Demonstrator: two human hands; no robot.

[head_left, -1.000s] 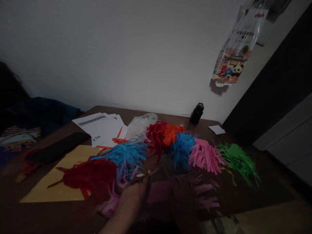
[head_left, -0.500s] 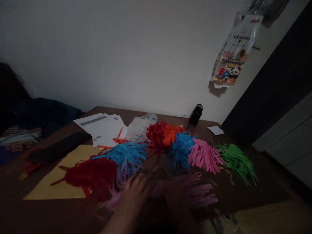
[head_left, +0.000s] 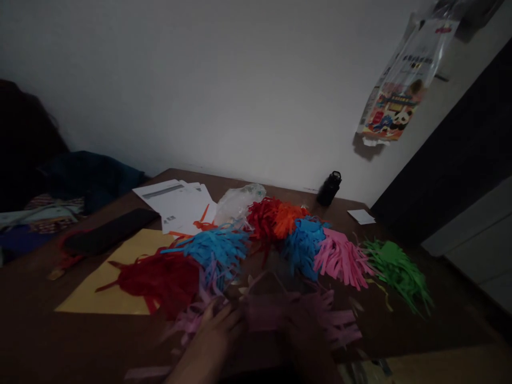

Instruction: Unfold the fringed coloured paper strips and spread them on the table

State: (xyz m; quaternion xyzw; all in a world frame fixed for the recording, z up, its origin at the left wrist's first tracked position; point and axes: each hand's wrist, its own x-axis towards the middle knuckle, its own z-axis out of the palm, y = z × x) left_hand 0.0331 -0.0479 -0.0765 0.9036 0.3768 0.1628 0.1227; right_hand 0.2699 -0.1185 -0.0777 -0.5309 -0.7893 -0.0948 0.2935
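At the near side of the brown table lies mauve-pink fringed tissue paper [head_left: 266, 314], its cut strips spreading out to both sides. My left hand [head_left: 216, 333] has its fingers curled onto the left part of this paper. On the right part rests my right hand [head_left: 302, 325], deep in shadow, its fingers bent against the sheet. A flat band of the paper spans the gap between the hands. Just beyond them are a red tassel bundle [head_left: 164, 277] and a light-blue one [head_left: 216, 248].
Behind lie fringed bundles in red [head_left: 264, 216], orange [head_left: 286, 218], blue [head_left: 304, 242], pink [head_left: 342, 256] and green [head_left: 398, 269]. White papers [head_left: 182, 205], a clear plastic bag [head_left: 240, 202], a yellow sheet [head_left: 92, 293], a black pouch [head_left: 112, 232] and a black bottle [head_left: 329, 188] share the table.
The view has swung a little left, so things sit farther right. My hands are slightly farther apart, with more of the flat pink band showing between them.
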